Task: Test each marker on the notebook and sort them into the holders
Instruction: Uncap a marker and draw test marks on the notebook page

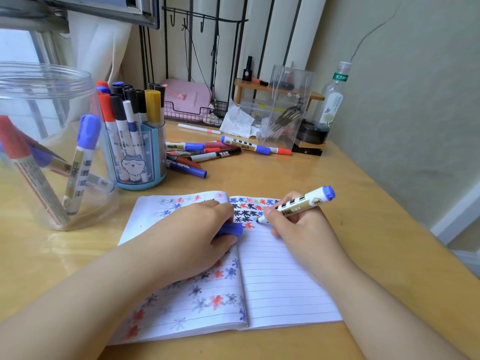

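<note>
At the far left, a clear plastic jar [52,152] already holds a few sorted markers, red and blue capped, leaning against its wall. Just beside it, the blue pen holder [137,157] is packed upright with red, black, blue and gold-capped markers, so a good share of the sorting looks done. Behind and to the right of the holder, a loose pile of markers [207,152] lies on the wooden desk [337,178], seemingly untested, so roughly a dozen appear left.

In front, the open notebook [233,268] carries rows of red, blue and black star scribbles across both pages. The left hand [192,240] rests on the left page, fingers curled around a blue cap [231,228], pinning the book flat near the spine. The right hand [298,224] grips a blue whiteboard marker [298,203] in a writing hold, its tip touching the right page just under the last row of marks, barrel angled up and right.
</note>
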Motion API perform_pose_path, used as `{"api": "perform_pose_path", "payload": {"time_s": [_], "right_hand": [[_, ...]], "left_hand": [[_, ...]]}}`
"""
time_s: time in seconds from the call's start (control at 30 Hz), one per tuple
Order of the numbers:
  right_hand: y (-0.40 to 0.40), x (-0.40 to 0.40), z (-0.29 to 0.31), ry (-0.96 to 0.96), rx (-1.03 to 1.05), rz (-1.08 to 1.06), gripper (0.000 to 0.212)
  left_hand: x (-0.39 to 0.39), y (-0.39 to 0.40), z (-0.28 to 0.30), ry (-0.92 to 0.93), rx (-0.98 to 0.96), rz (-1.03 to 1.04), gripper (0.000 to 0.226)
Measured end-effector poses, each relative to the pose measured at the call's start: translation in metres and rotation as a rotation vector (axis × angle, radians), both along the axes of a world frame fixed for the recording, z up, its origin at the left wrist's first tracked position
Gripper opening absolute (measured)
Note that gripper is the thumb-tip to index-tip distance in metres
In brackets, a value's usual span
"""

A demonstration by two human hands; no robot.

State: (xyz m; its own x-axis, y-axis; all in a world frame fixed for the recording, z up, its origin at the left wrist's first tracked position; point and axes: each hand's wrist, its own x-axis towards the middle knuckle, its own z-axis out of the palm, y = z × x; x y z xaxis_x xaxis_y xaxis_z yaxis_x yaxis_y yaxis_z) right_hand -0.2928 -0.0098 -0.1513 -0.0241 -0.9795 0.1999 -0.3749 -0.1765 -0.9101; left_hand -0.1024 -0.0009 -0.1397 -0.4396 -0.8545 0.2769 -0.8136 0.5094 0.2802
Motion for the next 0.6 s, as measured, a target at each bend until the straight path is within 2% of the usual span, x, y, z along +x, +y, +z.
{"api": "perform_pose_path", "payload": {"time_s": [0.2,0.47,0.6], "right_hand": [[-0.0005,-0.0014,-0.0016,0.086,0.006,0.024,0.028],[-0.0003,-0.0008,-0.0022,0.034,-0.004,0.02,0.026],[-0.0009,-0.0008,-0.0026,0.099,-0.008,0.027,0.027]], "left_hand": [[-0.0009,0.0009,0.0,-0.001,-0.018,-0.004,0.014],[-0.0001,-0.0002,-0.0012,0.014,-0.022,-0.013,0.015],[-0.0002,0.0003,-0.0016,0.005,-0.031,-0.007,0.016]]}}
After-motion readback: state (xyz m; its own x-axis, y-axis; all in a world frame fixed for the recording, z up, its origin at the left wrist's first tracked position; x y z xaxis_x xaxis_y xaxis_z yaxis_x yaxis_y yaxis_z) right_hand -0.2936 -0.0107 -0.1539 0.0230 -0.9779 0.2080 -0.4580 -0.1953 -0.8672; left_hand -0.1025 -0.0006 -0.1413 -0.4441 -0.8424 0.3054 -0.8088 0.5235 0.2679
